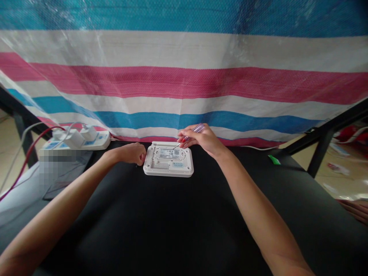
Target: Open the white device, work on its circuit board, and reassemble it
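Note:
A white router-like box [156,172] lies flat on the black table, its vented side with printed labels and corner holes facing up. My right hand [202,138] is closed around the clear purple handle of a screwdriver [189,137]. The thin metal shaft slants down to the left, and its tip is over the upper part of the box, near the label; whether it touches cannot be made out. My left hand [132,153] is curled into a fist against or just beside the box's left edge. What the fist holds, if anything, is hidden.
A white power strip [100,141] with plugs and cables sits at the left back, by a dark flat thing [69,172]. A small green packet [274,159] lies at the right. Striped plastic sheeting [184,82] hangs behind the black table [172,230].

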A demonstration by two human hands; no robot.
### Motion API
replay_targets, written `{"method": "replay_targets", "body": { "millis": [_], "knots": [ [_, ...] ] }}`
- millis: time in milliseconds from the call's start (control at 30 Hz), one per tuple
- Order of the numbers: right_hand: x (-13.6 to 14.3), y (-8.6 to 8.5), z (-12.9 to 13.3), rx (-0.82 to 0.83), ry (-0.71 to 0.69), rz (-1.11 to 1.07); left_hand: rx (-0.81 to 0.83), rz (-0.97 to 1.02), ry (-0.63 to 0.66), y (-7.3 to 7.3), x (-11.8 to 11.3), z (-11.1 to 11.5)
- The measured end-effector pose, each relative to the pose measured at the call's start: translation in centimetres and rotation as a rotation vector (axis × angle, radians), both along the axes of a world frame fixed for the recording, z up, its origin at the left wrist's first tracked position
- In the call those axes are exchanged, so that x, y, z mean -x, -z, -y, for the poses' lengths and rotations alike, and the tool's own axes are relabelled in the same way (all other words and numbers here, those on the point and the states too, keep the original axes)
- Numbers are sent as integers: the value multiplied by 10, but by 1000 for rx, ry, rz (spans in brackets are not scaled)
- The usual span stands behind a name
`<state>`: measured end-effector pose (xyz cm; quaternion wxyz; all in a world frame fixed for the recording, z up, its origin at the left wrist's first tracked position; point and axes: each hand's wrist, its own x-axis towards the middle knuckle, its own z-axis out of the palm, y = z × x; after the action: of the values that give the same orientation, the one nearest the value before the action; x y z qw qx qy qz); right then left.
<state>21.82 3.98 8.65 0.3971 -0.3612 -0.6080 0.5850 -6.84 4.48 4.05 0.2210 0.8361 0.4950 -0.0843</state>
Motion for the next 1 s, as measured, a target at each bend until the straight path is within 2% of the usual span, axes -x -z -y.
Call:
{"method": "replay_targets", "body": {
  "millis": [67,133,200,300,400,500,1000],
  "knots": [
    [0,0,0,2,2,-5,-58,19,-6,-6,6,-3],
    [0,0,0,3,-2,-20,-205,79,-41,-15,8,-4],
    [1,0,1,2,-13,-48,-363,230,-75,-24,4,0],
    [2,-1,2,-6,-36,-108,-450,545,-19,-32,-17,15],
    [3,-2,5,-31,-51,-154,-427,705,7,-31,-41,31],
    [5,-4,7,-41,-72,-159,-365,784,-15,-25,-53,39],
    [6,-4,9,-46,-71,-104,-307,774,-77,-20,-57,40]
  ]
}}
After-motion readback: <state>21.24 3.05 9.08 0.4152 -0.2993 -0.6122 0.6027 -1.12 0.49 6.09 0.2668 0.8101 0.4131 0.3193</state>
